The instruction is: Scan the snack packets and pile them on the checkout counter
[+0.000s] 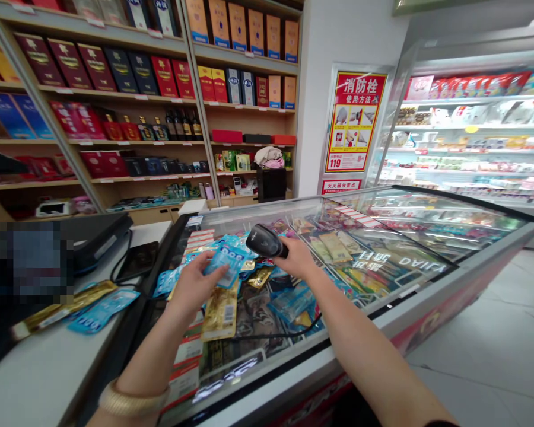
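My right hand (297,256) is wrapped round the handle of a black barcode scanner (264,239), its head tilted toward the left. My left hand (199,277) pinches a light blue snack packet (229,258) close to the scanner's head. Under and around it, several blue and gold packets lie piled on the glass lid of a chest freezer (385,314). One gold packet (221,313) with a barcode showing lies just below my left fingers. The scanner's black cable (276,336) runs across the glass.
A white counter (40,367) on the left bears gold packets (66,305), blue packets (102,312), a dark phone (139,260) and a black device (100,234). Shelves of boxed bottles (133,71) stand behind. A lit refrigerated display (471,136) is at right.
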The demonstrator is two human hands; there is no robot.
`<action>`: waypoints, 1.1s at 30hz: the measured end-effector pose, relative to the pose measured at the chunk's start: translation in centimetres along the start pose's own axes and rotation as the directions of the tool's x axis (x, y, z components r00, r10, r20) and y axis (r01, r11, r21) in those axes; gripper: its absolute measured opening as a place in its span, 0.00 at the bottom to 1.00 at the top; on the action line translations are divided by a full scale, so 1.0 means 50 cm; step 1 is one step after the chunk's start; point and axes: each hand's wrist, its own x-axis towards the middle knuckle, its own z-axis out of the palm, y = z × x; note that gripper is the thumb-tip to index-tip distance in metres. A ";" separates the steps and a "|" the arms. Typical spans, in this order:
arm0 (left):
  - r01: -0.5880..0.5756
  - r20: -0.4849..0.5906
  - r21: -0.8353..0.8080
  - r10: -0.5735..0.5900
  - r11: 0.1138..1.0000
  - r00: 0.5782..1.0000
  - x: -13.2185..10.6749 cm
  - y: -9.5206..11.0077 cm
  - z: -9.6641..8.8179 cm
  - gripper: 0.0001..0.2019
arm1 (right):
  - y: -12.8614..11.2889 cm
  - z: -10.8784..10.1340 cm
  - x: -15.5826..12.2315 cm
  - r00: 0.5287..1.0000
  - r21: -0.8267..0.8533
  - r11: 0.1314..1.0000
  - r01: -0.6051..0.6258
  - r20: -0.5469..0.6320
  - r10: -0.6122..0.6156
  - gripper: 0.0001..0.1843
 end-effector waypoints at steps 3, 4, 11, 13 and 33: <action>0.115 -0.036 -0.271 -0.130 0.956 0.991 0.009 -0.007 -0.016 0.24 | 0.001 0.001 0.000 1.000 0.035 0.999 0.011 -0.021 -0.010 0.12; 0.129 -0.060 -0.346 -0.159 0.929 0.986 0.011 -0.011 -0.020 0.24 | 0.001 0.002 -0.001 1.000 0.053 0.998 0.024 -0.020 -0.023 0.12; 0.072 -0.172 -0.549 -0.196 0.833 0.965 0.018 -0.025 -0.028 0.15 | -0.009 0.010 -0.006 0.983 0.167 0.970 0.175 0.017 -0.180 0.13; 0.051 -0.212 -0.566 -0.206 0.823 0.955 0.018 -0.024 -0.026 0.15 | -0.013 0.015 -0.008 0.973 0.183 0.958 0.220 0.032 -0.230 0.12; 0.067 -0.238 -0.465 -0.197 0.883 0.951 0.014 -0.033 -0.021 0.20 | -0.033 0.018 -0.012 0.959 0.105 0.968 0.228 0.148 -0.242 0.09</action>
